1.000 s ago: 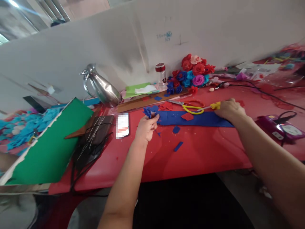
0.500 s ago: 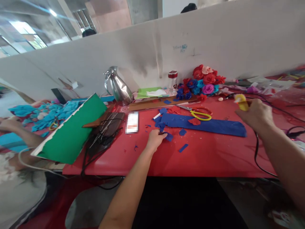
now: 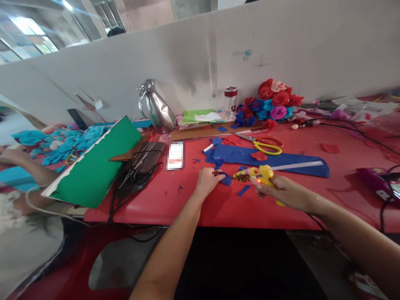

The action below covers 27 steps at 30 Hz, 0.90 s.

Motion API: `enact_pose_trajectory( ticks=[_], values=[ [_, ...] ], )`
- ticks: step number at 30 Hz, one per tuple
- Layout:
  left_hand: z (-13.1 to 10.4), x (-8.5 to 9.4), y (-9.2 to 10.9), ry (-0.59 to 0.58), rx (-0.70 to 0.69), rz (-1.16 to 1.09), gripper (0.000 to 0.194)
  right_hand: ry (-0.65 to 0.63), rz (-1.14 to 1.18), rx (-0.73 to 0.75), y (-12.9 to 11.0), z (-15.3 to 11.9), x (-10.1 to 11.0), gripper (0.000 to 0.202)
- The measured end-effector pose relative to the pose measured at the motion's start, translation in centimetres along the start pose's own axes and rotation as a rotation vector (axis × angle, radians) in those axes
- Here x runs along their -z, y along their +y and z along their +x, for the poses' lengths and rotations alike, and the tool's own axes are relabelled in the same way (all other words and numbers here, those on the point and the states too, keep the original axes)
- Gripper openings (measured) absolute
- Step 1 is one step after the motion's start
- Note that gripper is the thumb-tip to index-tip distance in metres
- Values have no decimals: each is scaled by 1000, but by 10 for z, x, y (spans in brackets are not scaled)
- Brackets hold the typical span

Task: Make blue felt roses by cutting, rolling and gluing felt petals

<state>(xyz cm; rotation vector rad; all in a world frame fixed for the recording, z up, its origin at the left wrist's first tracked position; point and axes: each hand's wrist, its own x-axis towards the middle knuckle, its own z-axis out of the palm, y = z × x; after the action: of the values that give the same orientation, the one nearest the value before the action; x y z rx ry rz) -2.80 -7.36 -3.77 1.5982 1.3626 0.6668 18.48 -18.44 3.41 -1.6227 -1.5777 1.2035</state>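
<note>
While the left hand (image 3: 208, 181) pinches a small blue piece (image 3: 226, 179) above the red table (image 3: 225, 210), the right hand (image 3: 283, 191) grips a yellow glue gun (image 3: 265, 172) just right of it. The gun's long axis runs left to right, nozzle leftward toward the piece; a blue strip (image 3: 289, 160) lies on the far side.
</note>
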Motion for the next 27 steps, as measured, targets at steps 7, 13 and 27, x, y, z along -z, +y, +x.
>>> enact_pose_trajectory(
  ticks=[7,13,27],
  values=[
    [-1,1,3,-18,-27,23,18,-43,-278,55,10,8,-4,47],
    [-2,2,6,-28,-25,32,17,-45,-301,46,16,12,-8,48],
    [-8,7,14,-62,-26,113,10,2,-296,71,14,15,-8,40]
  ],
)
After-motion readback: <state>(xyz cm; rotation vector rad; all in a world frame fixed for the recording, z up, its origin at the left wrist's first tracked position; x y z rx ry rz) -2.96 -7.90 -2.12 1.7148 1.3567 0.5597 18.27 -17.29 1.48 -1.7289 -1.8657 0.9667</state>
